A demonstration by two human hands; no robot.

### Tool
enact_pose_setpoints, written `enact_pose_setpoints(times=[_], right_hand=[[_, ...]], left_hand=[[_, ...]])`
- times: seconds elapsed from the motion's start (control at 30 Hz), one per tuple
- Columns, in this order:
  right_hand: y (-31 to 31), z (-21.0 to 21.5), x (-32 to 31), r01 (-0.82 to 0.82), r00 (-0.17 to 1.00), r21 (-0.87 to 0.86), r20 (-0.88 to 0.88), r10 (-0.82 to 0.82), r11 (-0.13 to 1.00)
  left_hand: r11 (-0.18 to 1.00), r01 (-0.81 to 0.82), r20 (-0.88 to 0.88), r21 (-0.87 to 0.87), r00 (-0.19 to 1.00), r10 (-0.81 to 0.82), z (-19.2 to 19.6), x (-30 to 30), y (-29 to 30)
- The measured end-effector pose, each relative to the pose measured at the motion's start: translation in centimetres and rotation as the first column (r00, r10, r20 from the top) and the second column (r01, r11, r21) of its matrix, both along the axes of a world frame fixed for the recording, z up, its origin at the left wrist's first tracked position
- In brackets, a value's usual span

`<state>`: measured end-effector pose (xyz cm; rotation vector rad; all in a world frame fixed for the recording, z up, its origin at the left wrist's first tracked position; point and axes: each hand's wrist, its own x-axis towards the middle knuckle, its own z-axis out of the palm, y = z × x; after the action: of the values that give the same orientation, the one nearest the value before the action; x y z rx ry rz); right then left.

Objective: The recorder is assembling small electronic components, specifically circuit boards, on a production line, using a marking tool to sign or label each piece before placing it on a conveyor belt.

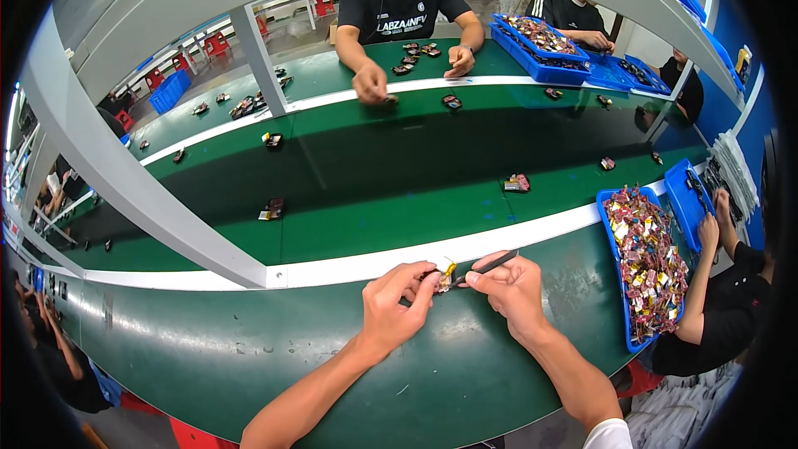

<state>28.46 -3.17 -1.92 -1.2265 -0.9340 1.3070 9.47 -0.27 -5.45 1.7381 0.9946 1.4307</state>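
while the left hand (397, 303) pinches a small yellow-taped part (446, 276), the right hand (509, 289), at three o'clock, grips slim black tweezers (490, 265).

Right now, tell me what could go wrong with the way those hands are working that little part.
1. The left hand pinches the small yellow and black part by its fingertips alone, above the green table; it could slip and drop.
2. The right hand holds a thin dark tool with its tip at the part, close to the left fingertips; a slip might jab them.
3. The white strip and the moving belt lie just beyond; a dropped part might land there.
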Motion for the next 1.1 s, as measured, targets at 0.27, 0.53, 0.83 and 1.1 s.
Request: enact_pose_setpoints(times=[0.27, 0.53, 0.83, 1.1], right_hand=[[0.1, 0.2, 0.0, -0.004, 0.999, -0.050, -0.043, 0.002, 0.999], [-0.1, 0.6, 0.3, -0.055, 0.994, -0.080, -0.100, 0.047, 0.995], [0.0, 1.0, 0.0, -0.047, 0.995, -0.093, -0.087, 0.039, 0.995], [0.0, 0.8, -0.2, -0.042, 0.997, -0.089, -0.072, 0.035, 0.995]], left_hand=[[0.988, -0.039, -0.045, 0.149, 0.998, 0.046, 0.0, -0.1, -0.4], [0.992, -0.043, -0.002, 0.117, 0.999, 0.043, 0.2, 0.0, -0.6], [0.988, -0.072, -0.029, 0.140, 0.997, 0.076, 0.1, 0.0, -0.5], [0.981, -0.092, -0.051, 0.170, 0.993, 0.102, -0.1, 0.0, -0.5]])
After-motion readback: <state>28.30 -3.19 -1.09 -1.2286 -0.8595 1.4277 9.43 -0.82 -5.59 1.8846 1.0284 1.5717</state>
